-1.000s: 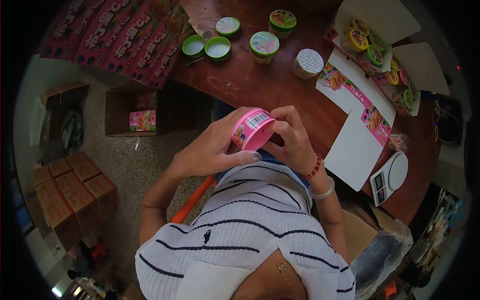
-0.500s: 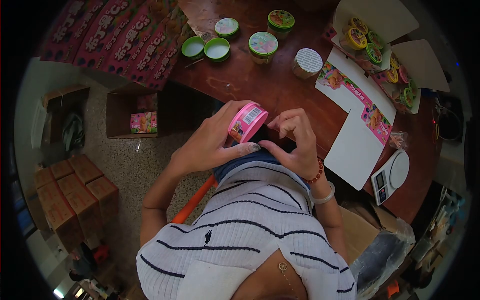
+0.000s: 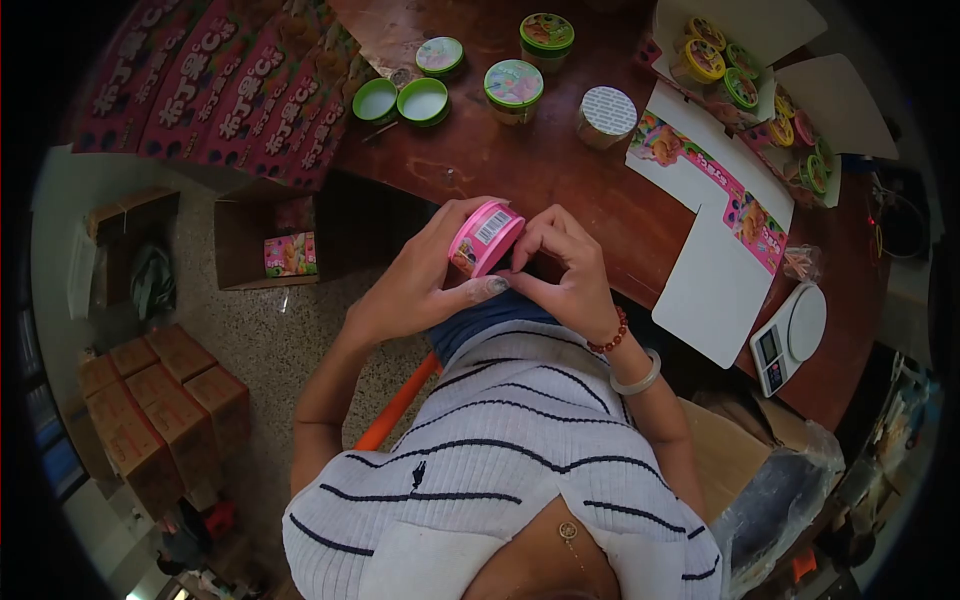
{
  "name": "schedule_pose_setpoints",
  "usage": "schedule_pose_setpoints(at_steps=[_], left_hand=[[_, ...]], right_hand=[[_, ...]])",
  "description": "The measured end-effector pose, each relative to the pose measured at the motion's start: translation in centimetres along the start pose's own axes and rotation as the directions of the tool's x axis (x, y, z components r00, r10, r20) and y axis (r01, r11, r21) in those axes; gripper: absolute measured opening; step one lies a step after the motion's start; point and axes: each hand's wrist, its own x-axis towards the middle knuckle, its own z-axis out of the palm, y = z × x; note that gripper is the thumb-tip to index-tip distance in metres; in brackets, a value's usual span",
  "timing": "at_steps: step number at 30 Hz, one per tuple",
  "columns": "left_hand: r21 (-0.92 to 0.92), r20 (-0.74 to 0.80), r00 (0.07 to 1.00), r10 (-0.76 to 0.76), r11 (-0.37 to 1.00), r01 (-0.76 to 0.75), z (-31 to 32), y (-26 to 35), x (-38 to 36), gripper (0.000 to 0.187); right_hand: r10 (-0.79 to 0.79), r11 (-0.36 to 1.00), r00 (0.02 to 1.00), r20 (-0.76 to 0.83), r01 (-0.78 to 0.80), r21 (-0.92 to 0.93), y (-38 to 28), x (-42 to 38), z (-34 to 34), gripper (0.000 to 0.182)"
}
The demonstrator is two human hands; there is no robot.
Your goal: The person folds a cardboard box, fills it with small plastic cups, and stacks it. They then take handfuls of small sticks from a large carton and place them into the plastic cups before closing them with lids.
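Observation:
A shallow pink round lid (image 3: 487, 238) with a barcode sticker on its side is gripped in my left hand (image 3: 415, 282), tilted, above my lap. My left thumb lies along its lower edge, the fingers behind it. Close to the lid's right rim is my right hand (image 3: 568, 268), its thumb and index finger pinched together; whatever is between them, if anything, is too small to make out. On the table ahead stand two upturned green lids (image 3: 423, 102), a cup with a patterned white top (image 3: 607, 117) and a green-lidded cup (image 3: 513, 90).
White printed card sheets (image 3: 710, 290) and a digital scale (image 3: 790, 338) lie on the table's right side. Open boxes of lidded cups (image 3: 720, 75) stand at the far right. Pink printed packaging (image 3: 215, 85) covers the far left. Cartons (image 3: 160, 410) are stacked on the floor.
My right hand has moved left to the lid's rim, and its thumb and index finger have come together. My left hand still holds the lid, shifted slightly left. The view has shifted a little.

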Motion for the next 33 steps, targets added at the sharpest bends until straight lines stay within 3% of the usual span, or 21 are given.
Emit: schedule_pose_setpoints(at_steps=[2, 7, 9, 10, 12, 14, 16, 19, 25, 28, 29, 30, 31, 33], left_hand=[[-0.075, -0.004, 1.0, -0.007, 0.997, 0.007, -0.1, -0.3, 0.2, 0.075], [0.013, -0.027, 1.0, 0.001, 1.0, -0.001, 0.0, -0.2, 0.1, 0.074], [0.057, -0.022, 0.999, -0.043, 0.997, 0.044, -0.3, 0.7, 0.1, 0.074], [0.101, -0.018, 0.996, -0.086, 0.991, 0.088, -0.3, 1.0, 0.1, 0.074], [0.1, -0.031, 0.994, -0.109, 0.989, 0.111, -0.2, 1.4, 0.1, 0.073], [0.101, -0.039, 0.991, -0.128, 0.986, 0.132, 0.0, 1.2, 0.2, 0.072], [0.185, -0.096, 0.995, 0.012, 0.983, 0.006, 0.0, 0.3, 0.1, 0.072], [0.061, -0.074, 0.997, -0.039, 0.997, 0.043, 0.0, 0.2, 0.1, 0.072], [0.116, -0.09, 0.996, -0.006, 0.993, 0.016, -0.2, 0.3, 0.1, 0.072], [0.054, -0.096, 0.995, -0.009, 0.998, 0.014, -0.4, -0.4, 0.0, 0.078], [0.056, -0.088, 0.996, -0.011, 0.998, 0.016, -0.3, -0.4, -0.1, 0.078], [-0.069, -0.098, 0.995, -0.013, 0.998, 0.006, 0.0, -0.4, -0.1, 0.08], [-0.191, -0.107, 0.994, -0.017, 0.982, -0.004, 0.0, -0.4, -0.2, 0.082], [-0.218, -0.075, 0.995, -0.06, 0.975, 0.042, -0.4, -0.9, -0.2, 0.083]], right_hand=[[-0.002, 1.0, 0.999, -0.041, 0.001, -0.012, 0.3, -0.4, 0.2, 0.031], [0.026, 0.985, 0.981, -0.191, -0.058, -0.161, -0.5, -0.6, 0.6, 0.032], [-0.243, 0.84, 0.964, -0.107, 0.154, -0.52, 0.3, -0.7, 0.4, 0.029], [-0.242, 0.84, 0.964, -0.113, 0.15, -0.521, 0.6, -0.6, 0.4, 0.029], [-0.393, 0.729, 0.919, -0.011, 0.305, -0.613, 1.1, -0.5, 0.2, 0.026], [-0.421, 0.721, 0.907, 0.005, 0.338, -0.605, 2.0, -0.1, 0.3, 0.025], [-0.449, 0.713, 0.893, 0.019, 0.371, -0.595, 2.5, 0.4, 0.3, 0.025], [-0.49, 0.722, 0.872, 0.003, 0.408, -0.558, 2.8, 0.9, 0.5, 0.027], [-0.565, 0.688, 0.825, -0.01, 0.465, -0.557, 3.6, 1.0, 1.0, 0.032], [-0.495, 0.8, 0.867, -0.049, 0.433, -0.416, 3.0, 1.0, 1.5, 0.027], [-0.293, 0.951, 0.955, -0.05, 0.286, -0.114, 2.2, 1.1, 1.1, 0.022], [-0.091, 0.977, 0.996, 0.018, 0.086, 0.193, 1.8, 1.2, 0.9, 0.018], [-0.05, 0.865, 0.974, 0.219, -0.068, 0.497, 2.5, 0.9, 0.4, 0.011], [0.01, 0.631, 0.925, 0.379, -0.3, 0.715, 2.7, -0.7, 0.2, 0.013]])
